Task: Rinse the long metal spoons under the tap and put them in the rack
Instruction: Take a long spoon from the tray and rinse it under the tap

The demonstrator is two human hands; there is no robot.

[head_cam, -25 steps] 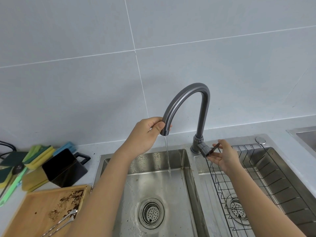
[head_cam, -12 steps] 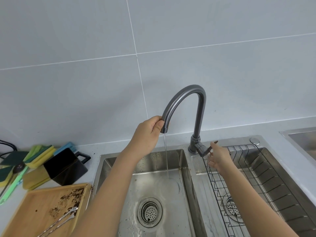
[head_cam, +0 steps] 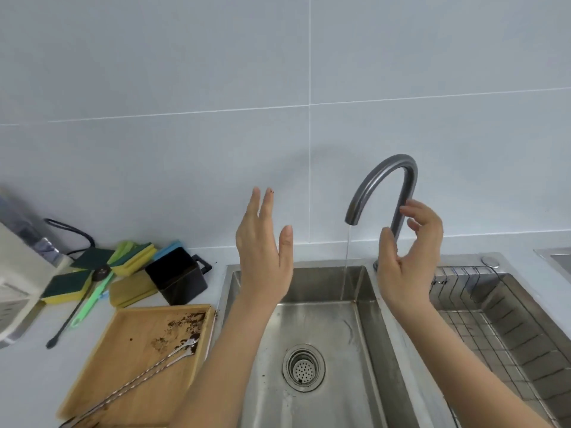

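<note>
Two long twisted metal spoons [head_cam: 148, 373] lie on a wooden tray [head_cam: 123, 353] left of the sink, their bowls dirty with brown grounds. The grey curved tap [head_cam: 375, 180] runs a thin stream of water into the left basin [head_cam: 324, 319]. My left hand [head_cam: 264, 251] is raised over the basin's left side, fingers apart and empty, well clear of the spout. My right hand [head_cam: 408, 257] is lifted in front of the tap's upright pipe, fingers loosely curled and holding nothing. The wire rack [head_cam: 482, 307] sits in the right basin.
Sponges [head_cam: 133, 257], a black container [head_cam: 176, 276] and a green-handled brush [head_cam: 89, 301] lie on the counter left of the sink. A white appliance [head_cam: 18, 282] stands at the far left. The drain strainer [head_cam: 304, 367] is in the left basin.
My left hand has let go of the spout and moved left, open. My right hand has left the tap handle and risen beside the pipe. The view has shifted left.
</note>
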